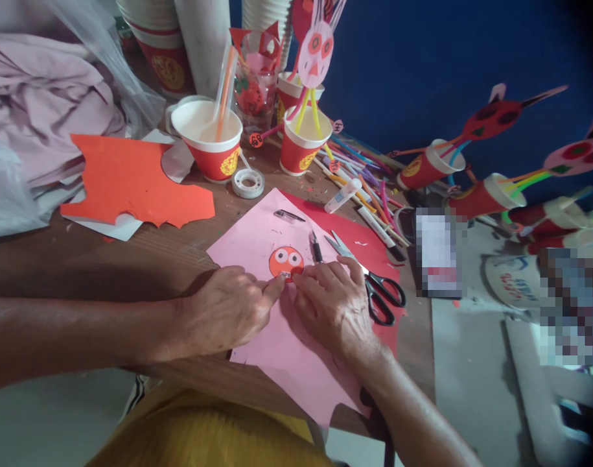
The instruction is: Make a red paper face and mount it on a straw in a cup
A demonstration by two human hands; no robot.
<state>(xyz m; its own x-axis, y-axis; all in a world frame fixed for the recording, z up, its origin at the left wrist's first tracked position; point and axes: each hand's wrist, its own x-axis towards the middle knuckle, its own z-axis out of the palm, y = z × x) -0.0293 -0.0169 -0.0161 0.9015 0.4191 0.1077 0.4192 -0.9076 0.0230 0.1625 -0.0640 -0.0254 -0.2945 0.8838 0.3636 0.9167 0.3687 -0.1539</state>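
Observation:
A round orange paper face with two white eyes and a small strip of teeth lies on a pink sheet of paper. My left hand is closed, its fingers curled and a fingertip pressing the face's lower edge by the teeth. From the other side, my right hand bends over the paper, index fingertip on the same edge and other fingers resting on the sheet. Black-handled scissors lie partly under the right hand. A pen and its cap rest just above the face.
Red paper lies under the pink sheet. Cut orange card, a tape roll, a glue stick and a marker surround it. Behind stand paper cups, one with a pink paper figure. A phone lies right.

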